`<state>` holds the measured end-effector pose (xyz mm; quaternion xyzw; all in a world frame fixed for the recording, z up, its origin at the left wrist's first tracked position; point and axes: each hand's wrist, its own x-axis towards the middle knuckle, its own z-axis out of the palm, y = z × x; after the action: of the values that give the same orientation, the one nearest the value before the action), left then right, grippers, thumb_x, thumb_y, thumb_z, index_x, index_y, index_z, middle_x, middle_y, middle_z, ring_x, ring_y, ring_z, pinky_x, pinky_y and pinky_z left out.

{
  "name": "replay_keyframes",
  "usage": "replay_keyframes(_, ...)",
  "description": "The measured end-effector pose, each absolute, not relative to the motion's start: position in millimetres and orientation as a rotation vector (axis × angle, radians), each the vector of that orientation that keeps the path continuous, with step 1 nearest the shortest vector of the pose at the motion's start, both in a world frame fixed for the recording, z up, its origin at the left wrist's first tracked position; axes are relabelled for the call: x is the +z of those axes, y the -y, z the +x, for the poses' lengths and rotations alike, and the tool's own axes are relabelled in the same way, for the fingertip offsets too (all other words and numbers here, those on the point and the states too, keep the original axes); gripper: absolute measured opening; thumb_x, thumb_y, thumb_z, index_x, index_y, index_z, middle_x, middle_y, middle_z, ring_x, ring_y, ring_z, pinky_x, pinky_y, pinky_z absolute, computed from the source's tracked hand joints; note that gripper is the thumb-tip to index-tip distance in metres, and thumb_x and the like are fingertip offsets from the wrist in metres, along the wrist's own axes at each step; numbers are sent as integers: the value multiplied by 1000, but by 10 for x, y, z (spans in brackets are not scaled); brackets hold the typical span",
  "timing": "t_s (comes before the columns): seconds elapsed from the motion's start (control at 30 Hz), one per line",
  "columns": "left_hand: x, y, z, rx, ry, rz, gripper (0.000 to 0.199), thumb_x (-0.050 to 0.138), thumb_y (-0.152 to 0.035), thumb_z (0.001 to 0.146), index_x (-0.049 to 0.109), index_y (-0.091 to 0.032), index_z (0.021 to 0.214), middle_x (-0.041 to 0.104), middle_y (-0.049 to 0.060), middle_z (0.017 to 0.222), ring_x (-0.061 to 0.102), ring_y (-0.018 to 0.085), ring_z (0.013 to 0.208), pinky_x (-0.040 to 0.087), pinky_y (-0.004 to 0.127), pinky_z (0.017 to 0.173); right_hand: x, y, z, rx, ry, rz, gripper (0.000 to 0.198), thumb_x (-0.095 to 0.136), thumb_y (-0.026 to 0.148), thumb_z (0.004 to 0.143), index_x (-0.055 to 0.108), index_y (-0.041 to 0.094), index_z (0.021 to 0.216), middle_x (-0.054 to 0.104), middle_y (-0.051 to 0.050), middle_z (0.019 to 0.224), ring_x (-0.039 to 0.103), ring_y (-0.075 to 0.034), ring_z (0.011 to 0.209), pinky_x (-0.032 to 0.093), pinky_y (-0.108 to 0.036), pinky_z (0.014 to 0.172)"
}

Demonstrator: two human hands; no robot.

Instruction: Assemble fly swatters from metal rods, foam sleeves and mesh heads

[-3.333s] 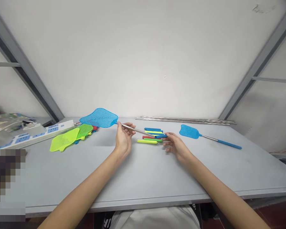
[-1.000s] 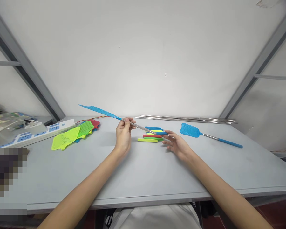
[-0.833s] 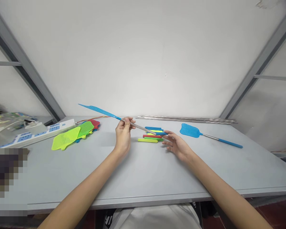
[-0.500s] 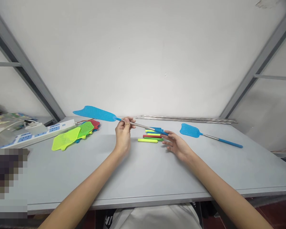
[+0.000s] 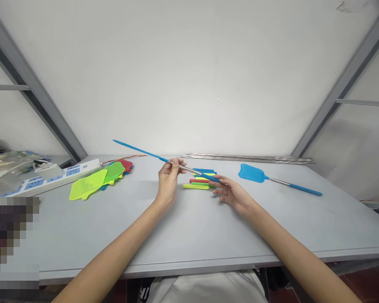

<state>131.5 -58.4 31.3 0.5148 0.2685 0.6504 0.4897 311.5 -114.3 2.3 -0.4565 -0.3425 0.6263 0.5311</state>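
Observation:
Between my hands, above the table, is a blue fly swatter (image 5: 135,149) with a metal rod and a blue handle grip. Its flat head shows edge-on and points to the left. My left hand (image 5: 169,176) is closed around the rod near the head. The fingertips and thumb of my right hand (image 5: 232,192) hold the end of the blue grip, with the other fingers loosely spread below. Behind the grip lies a small pile of coloured handle tubes (image 5: 196,187) in yellow, green, red and blue. Another blue fly swatter (image 5: 252,173) lies flat at the right.
Overlapping swatter heads (image 5: 89,184) in yellow, green, red and blue lie at the left. Beside them is a white power strip (image 5: 55,179) with cables. Thin metal rods (image 5: 246,158) lie along the wall. A pixelated patch covers the lower left.
The swatter has turned about its rod, so its head went from broad side to edge-on. It has shifted slightly to the right and shortened between my hands, as my left hand moved right.

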Motion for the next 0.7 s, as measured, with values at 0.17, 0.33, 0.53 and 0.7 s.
replay_keyframes(0.17,297,569,1314,1564,-649,1251,24,50,-38,73,56,-14,75,56,3,77,49,6,56,41,21,61,53,1155,3090,1475,830,-1111,27,43,28,73,52,23,98,59,-5,100,58,-13,68,41,-20,44)
replay_keyframes(0.33,282,571,1312,1550,-659,1286,24,48,-37,75,56,-15,78,55,2,78,49,6,58,41,22,64,74,1171,3077,1495,875,-1093,28,43,31,73,52,23,98,59,-5,100,58,-13,69,41,-19,45)
replay_keyframes(0.53,263,580,1322,1541,-657,1280,24,49,-37,74,56,-14,77,56,2,77,49,6,58,41,21,62,99,1179,3060,1506,880,-1104,29,44,32,73,53,22,98,60,-5,99,57,-13,67,41,-19,44)
replay_keyframes(0.7,257,584,1321,1531,-667,1275,24,49,-38,74,56,-15,78,56,2,78,50,7,58,41,22,63,101,1181,3059,1513,891,-1105,29,44,32,73,53,22,98,59,-5,99,58,-14,68,42,-20,45)
